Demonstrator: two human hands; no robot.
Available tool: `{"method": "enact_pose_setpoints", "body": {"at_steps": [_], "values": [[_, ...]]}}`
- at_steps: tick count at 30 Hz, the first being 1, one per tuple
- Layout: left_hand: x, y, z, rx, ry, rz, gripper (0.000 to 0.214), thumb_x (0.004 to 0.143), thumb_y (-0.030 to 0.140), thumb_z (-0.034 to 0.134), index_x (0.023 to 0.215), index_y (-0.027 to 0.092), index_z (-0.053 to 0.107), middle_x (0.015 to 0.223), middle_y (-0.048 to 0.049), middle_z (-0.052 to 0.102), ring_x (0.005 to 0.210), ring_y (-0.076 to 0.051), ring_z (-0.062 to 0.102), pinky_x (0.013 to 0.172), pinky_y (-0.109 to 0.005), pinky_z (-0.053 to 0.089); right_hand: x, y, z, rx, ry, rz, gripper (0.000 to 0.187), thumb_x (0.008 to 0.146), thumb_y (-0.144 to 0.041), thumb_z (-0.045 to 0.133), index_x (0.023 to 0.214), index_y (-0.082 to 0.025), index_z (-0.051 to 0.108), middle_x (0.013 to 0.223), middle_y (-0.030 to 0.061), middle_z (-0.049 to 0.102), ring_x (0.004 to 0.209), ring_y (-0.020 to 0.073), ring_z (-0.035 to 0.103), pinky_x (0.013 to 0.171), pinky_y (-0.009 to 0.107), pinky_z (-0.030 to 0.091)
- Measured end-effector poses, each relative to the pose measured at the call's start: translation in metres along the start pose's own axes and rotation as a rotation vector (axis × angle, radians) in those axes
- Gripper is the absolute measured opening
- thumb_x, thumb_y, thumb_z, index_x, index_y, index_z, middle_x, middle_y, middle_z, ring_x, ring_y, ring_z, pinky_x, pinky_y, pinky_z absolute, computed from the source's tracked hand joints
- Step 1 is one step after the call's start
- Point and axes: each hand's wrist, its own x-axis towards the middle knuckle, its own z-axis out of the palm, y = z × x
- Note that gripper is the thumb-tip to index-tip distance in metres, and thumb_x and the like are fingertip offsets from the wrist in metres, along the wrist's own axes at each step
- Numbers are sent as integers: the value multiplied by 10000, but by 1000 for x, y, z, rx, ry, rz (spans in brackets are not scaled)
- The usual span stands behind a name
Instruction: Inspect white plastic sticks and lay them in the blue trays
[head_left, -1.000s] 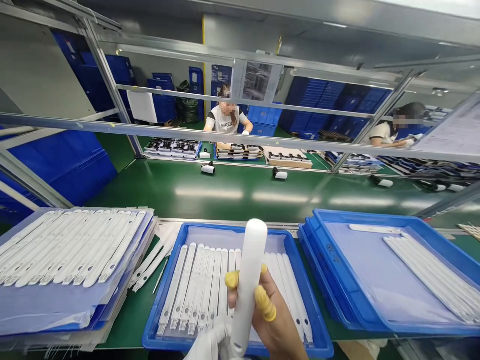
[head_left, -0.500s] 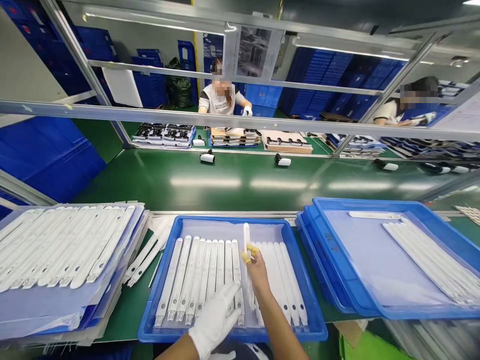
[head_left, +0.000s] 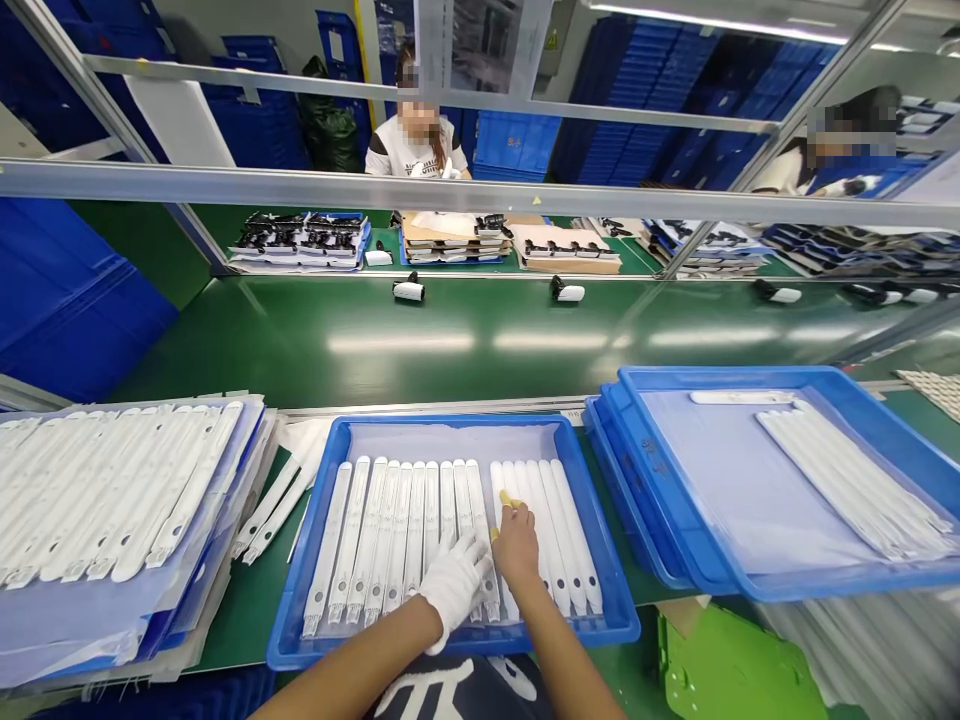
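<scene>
A blue tray (head_left: pixel 337 440) in front of me holds two groups of long white plastic strips. The left group of strips (head_left: pixel 375 530) lies face up with slots and end holes showing; smoother strips (head_left: pixel 574 530) lie on the right. My left hand (head_left: pixel 457 585), in a white glove, rests over the lower ends of the left group, its fingers stretched out. My right hand (head_left: pixel 517 545), with yellow finger covers, pinches a white plastic strip (head_left: pixel 496 480) at the inner edge of the right group. That strip lies level with its neighbours; its lower part is partly hidden.
Left, a stack of sheets (head_left: pixel 97 620) bears many strips, with loose strips (head_left: pixel 274 510) beside it. Stacked blue trays (head_left: pixel 630 390) stand right, above a green plastic piece (head_left: pixel 720 660). A metal rail (head_left: pixel 300 185) crosses ahead; people work beyond the green belt (head_left: pixel 300 310).
My right hand has lowered the strip it held raised into line with the right group. My left hand's fingers have drawn closer together. The view has shifted, and the far person's hands moved.
</scene>
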Motion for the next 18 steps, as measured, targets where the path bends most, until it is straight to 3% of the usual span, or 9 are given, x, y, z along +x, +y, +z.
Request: {"method": "enact_pose_setpoints", "body": {"at_steps": [5,10,12,15,16,18], "values": [[-18,2,-4,-138,88,-63,468,902,295,582,1350,157,585,1528,-163,469,1465,-345,335,1225,-599,171,5,-9,-7,-24,3,41,417,734,-30,531,1131,-94,642,1136,221,615,1132,360,566,946,470,477],[-51,10,-18,-385,164,-151,609,943,333,510,1488,89,391,1571,-216,381,1471,-295,342,1204,-480,302,8,-36,-35,128,-23,40,425,754,-86,486,1158,-97,622,1124,191,627,1103,332,602,942,430,493],[-65,20,-26,-523,175,-139,596,959,388,491,1474,105,398,1525,-204,450,1416,-262,434,1162,-424,372,-3,-54,-49,226,-51,-7,423,802,-137,450,1198,-133,600,1138,158,631,1093,299,608,923,408,515],[-86,38,-37,-900,108,-124,515,963,546,450,1235,131,588,1114,-136,712,983,-222,682,918,-379,533,-30,-83,-71,401,-142,-99,442,864,-206,433,1288,-202,555,1145,98,657,1039,248,640,881,389,546],[-93,43,-40,-1032,71,-124,540,955,607,426,1108,131,631,933,-98,723,794,-192,674,790,-349,546,-41,-91,-78,505,-218,-130,454,876,-223,454,1321,-227,542,1149,83,667,1027,237,650,884,391,547],[-108,49,-46,-1222,12,-102,606,915,701,432,977,136,642,760,-44,676,590,-129,581,610,-272,483,-61,-106,-93,792,-460,-169,455,893,-282,547,1347,-252,550,1128,80,692,1005,236,664,910,416,531]]}}
